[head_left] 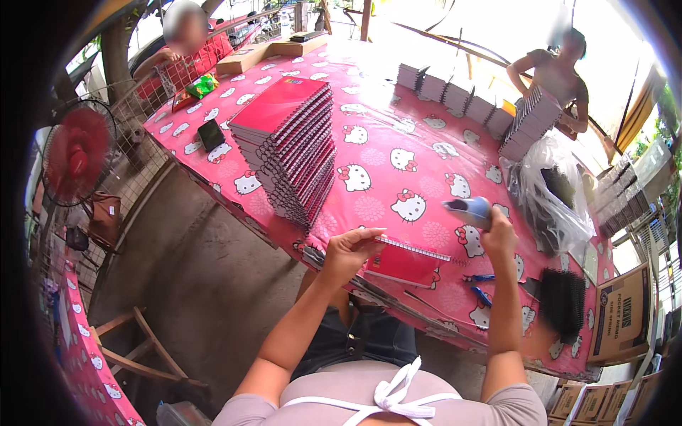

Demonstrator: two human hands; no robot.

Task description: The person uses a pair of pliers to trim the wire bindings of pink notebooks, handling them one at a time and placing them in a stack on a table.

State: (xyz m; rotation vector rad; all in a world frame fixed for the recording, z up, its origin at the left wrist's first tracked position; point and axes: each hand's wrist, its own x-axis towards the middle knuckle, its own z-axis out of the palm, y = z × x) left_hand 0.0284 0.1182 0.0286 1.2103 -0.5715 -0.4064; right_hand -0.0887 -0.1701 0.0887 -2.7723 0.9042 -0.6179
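Head view, near table edge: left hand point(353, 248) curled, fingertips pinching the top edge of a red spiral notebook point(406, 261) lying flat on the pink cat-print tablecloth point(383, 153). Right hand point(497, 234) raised just above, closed around a blue-grey tool point(469, 209), apart from the notebook.

Likely trouble, judged from this: notebook close to the table edge, could slide off if the pinch slips; wire spiral along its far side could snag or bend if the tool comes down crooked; tall stack of red notebooks point(291, 145) leaning a little, might topple if bumped.

Packages and signs: clear plastic bag point(550, 188) of black coils at right, slumped and open; loose black coil bundle point(563, 302) near the right corner; brown carton point(621, 312) with dark print standing beside the table's right end; more brown cartons point(593, 401) lower right; flat cardboard box point(245, 58) at the far left end; small green packet point(202, 85) nearby; dark phone point(211, 133) lying flat.
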